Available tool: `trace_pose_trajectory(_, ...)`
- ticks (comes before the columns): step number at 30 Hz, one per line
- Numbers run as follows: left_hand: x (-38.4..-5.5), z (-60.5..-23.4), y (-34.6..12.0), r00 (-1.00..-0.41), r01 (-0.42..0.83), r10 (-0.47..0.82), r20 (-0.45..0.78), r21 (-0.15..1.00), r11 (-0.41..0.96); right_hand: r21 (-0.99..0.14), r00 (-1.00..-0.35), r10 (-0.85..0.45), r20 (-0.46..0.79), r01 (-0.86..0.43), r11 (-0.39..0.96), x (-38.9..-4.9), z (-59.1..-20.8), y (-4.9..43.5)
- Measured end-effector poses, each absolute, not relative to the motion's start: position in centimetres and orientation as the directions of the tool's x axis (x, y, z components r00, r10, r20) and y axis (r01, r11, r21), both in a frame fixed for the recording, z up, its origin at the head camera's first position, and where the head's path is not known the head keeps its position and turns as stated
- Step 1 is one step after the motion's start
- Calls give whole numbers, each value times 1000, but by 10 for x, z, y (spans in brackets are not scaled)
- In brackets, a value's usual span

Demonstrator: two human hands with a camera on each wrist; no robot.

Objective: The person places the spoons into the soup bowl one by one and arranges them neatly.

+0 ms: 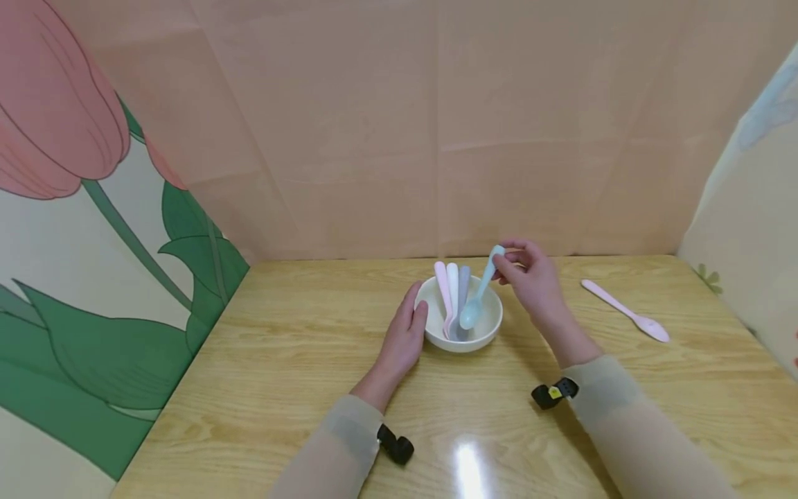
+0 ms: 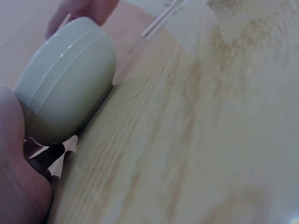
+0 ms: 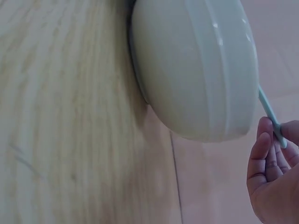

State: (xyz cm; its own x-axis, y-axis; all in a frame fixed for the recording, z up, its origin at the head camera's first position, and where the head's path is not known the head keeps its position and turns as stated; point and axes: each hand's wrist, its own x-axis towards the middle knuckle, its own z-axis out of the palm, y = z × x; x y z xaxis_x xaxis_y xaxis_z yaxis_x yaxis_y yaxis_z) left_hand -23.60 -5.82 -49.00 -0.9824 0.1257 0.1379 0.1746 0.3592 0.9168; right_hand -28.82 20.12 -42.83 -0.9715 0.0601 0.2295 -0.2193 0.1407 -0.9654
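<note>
A cream bowl (image 1: 461, 346) stands on the table, with a pink spoon (image 1: 442, 283), a white spoon (image 1: 453, 283) and a grey-blue spoon (image 1: 464, 283) leaning in it, handles up at the back. My left hand (image 1: 402, 338) holds the bowl's left side, thumb and fingers around its outer wall. At the right rim, my right hand (image 1: 539, 284) pinches a light blue spoon (image 1: 485, 278) by the handle end, its scoop down inside the bowl. The right wrist view shows the pinched handle (image 3: 268, 112) partly hidden behind the bowl.
Another pink spoon (image 1: 623, 310) lies on the wooden table (image 1: 299, 388), right of my right hand. A plain pinkish backdrop (image 1: 349, 173) rises at the table's far edge. A tulip-printed sheet (image 1: 112, 291) borders the left side, and a pale sheet (image 1: 754, 242) the right.
</note>
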Motion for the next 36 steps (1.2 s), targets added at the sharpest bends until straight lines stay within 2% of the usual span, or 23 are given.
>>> trace_pose_trajectory(5,-236,-489,-58,-983,172,125,135,917,359,-963,-970,48,240,-232,137,-289,-432,196)
trace_pose_trajectory(36,-236,-491,-58,-979,195,129,158,909,369,-919,-978,7,206,-191,345,-290,-444,193)
